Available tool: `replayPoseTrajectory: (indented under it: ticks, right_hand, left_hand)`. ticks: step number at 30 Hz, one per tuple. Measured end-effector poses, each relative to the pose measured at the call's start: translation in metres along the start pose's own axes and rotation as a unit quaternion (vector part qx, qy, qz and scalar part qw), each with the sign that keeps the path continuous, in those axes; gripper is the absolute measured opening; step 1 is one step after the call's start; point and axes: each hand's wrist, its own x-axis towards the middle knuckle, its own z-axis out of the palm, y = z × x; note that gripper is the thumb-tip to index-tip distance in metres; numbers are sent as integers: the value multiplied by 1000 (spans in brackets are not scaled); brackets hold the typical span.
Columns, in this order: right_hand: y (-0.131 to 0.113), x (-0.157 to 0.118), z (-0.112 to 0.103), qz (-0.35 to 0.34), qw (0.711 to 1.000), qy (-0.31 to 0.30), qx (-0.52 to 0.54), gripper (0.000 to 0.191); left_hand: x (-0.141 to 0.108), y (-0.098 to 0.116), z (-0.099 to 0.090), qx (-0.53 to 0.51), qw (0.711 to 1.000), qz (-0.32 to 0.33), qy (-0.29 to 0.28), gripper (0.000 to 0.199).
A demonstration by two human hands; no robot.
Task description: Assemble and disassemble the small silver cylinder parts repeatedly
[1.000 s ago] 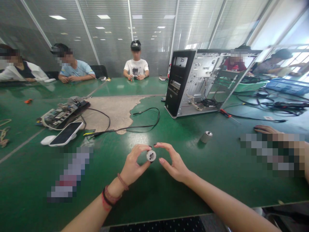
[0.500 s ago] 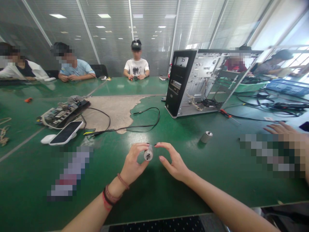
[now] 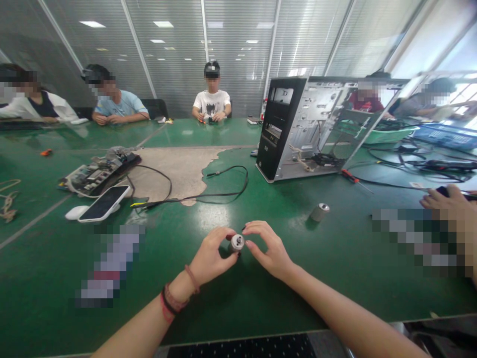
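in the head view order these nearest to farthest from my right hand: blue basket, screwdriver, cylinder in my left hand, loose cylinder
1. Held metal cylinder: in the left hand, just left of the right hand.
2. Loose metal cylinder: ahead and to the right.
3. Screwdriver: farther ahead, right, beside the computer tower.
4. Blue basket: far right, toward the back.

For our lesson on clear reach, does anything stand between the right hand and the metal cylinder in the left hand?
Nothing visible does: the right hand curves close beside the metal cylinder, which the left hand holds.
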Motion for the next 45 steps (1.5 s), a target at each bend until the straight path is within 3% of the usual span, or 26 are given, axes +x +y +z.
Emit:
replayPoseTrajectory:
  ticks: [9,16,24,36,41,45]
  right_hand:
    - [2,0,5,33,999,-32,-8,14]
    - [1,0,9,49,998,-48,-6,14]
    - [3,2,14,51,998,-38,0,12]
    - [-2,7,16,64,998,-13,26,8]
    - [3,9,9,102,992,19,69,8]
    - [16,8,-3,130,989,3,67,11]
  left_hand:
    - [4,-2,1,-63,993,-66,-76,26]
    - [4,-2,1,-62,993,-60,-82,25]
    - [3,-5,2,-1,996,-58,-67,27]
    - [3,-5,1,2,996,-58,-72,24]
    - [4,-3,-2,-8,995,-58,-79,24]
    - [5,1,-8,-27,993,-59,-99,24]
